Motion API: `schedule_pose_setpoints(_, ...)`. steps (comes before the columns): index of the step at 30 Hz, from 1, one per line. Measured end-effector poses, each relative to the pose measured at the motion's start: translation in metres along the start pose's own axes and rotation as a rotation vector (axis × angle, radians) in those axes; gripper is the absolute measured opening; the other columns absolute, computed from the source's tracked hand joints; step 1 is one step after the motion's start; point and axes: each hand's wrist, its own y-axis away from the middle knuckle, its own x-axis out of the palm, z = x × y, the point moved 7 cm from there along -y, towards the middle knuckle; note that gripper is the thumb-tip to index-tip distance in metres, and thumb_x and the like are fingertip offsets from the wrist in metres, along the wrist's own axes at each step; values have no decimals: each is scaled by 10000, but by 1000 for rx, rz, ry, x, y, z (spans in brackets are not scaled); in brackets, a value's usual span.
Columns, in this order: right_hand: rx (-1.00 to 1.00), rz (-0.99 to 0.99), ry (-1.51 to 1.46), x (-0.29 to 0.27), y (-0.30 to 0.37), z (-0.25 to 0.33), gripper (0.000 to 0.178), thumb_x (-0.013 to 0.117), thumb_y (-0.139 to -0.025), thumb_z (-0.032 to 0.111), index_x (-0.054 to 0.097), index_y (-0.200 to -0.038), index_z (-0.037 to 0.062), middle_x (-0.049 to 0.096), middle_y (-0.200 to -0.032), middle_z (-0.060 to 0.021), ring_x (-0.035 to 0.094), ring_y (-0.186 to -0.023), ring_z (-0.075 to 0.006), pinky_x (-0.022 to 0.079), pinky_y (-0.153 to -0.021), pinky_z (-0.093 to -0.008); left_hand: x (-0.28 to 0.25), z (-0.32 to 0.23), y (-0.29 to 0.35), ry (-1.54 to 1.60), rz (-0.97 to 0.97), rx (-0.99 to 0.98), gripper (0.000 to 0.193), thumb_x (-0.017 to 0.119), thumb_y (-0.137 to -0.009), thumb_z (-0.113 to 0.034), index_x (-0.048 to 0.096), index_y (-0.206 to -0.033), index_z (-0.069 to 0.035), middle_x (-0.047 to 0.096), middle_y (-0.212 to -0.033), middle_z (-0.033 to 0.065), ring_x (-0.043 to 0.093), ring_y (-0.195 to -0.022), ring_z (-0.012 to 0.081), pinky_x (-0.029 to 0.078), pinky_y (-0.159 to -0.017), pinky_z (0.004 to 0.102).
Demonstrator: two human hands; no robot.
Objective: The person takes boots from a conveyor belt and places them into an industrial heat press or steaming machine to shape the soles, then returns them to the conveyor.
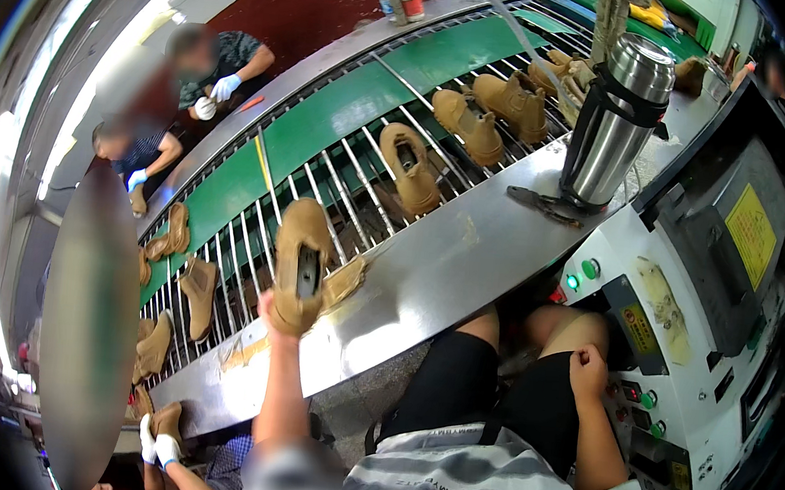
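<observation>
My left hand is wrapped round the heel end of a tan ankle boot. The boot is raised over the metal edge of the conveyor, toe pointing away from me. Its opening faces up and shows a grey, hard-looking form inside. Part of the hand is hidden behind the boot. My right hand rests on my right thigh, fingers curled in, with nothing seen in it. Beyond the held boot, another tan boot lies on the rollers, and further right sits one more tan boot.
The roller conveyor with a green belt curves across. A steel flask stands on its metal ledge beside a dark tool. A machine with lit buttons is at my right. Co-workers' gloved hands show across the conveyor.
</observation>
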Motion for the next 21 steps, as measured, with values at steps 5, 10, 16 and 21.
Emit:
schedule_pose_setpoints(5,-72,489,-795,45,26,104,436,663,-841,59,548,-1261,28,630,-899,-27,596,-826,-101,477,-758,-233,117,54,110,1379,566,-212,736,572,-718,-539,516,-1359,-181,532,-1338,154,517,-1175,441,483,-897,567)
schedule_pose_setpoints(10,-148,874,-1503,13,55,251,740,617,-922,279,215,-1513,87,552,-1308,-149,549,-1164,-229,442,-959,-353,236,-10,172,197,602,189,642,562,-862,-460,467,-1382,-97,539,-1344,141,509,-1232,365,502,-914,523)
schedule_pose_setpoints(16,-274,681,-2055,-95,62,204,712,618,-851,475,437,-1398,57,522,-1368,-142,522,-1233,-312,439,-1028,-482,323,-34,268,-299,1307,184,167,571,-932,-81,614,-1079,-15,662,-906,80,650,-760,175,535,-695,291)
schedule_pose_setpoints(21,-46,452,-1910,-168,89,92,737,637,-808,454,437,-1388,45,532,-1348,-160,548,-1195,-332,456,-1006,-486,343,-55,271,399,977,41,79,541,-934,-42,575,-876,-2,619,-774,104,615,-649,191,507,-543,312)
